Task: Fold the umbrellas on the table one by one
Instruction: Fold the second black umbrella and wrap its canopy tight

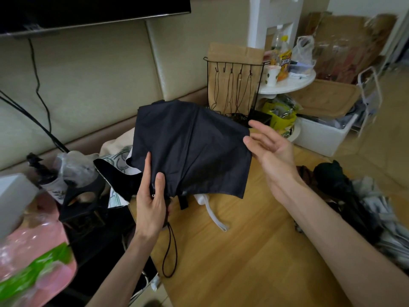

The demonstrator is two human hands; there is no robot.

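While gripping the dark umbrella (190, 147) by its gathered lower end with the left hand (152, 202), working on the canopy stage. Apparently collapsed short along the shaft, hanging wide and slack in the fabric, not yet pleated or rolled. Judged early to middle of folding this one.

Left hand: wrapped round the bunched base just above the handle, with thumb and one finger lying up along the cloth. Cannot make out the handle itself, mostly hidden behind the palm. Noted a wrist cord (170, 251) dangling in a loop below, over the near edge of the wooden table (232, 262). Noted also a closure strap (183, 201) hanging free from the lower hem.

Right hand (270, 151): open, spread and relaxed, gripping nothing. Placed at the canopy's right edge; cannot tell whether touching or just beside.

Held up above the table, between the two hands, base toward the body, wide end pointing away.

Next move, as a guess: pinch each loose panel with the right hand, pull flat, lay the pleats one way round the shaft, pin the base with the left. Then twist, wrap the strap, fasten. Calls for a light pinch on thin cloth and a steady left grip.

Spotted a dark bundle (332, 178) on the table's right side, well apart; too blurred to name.
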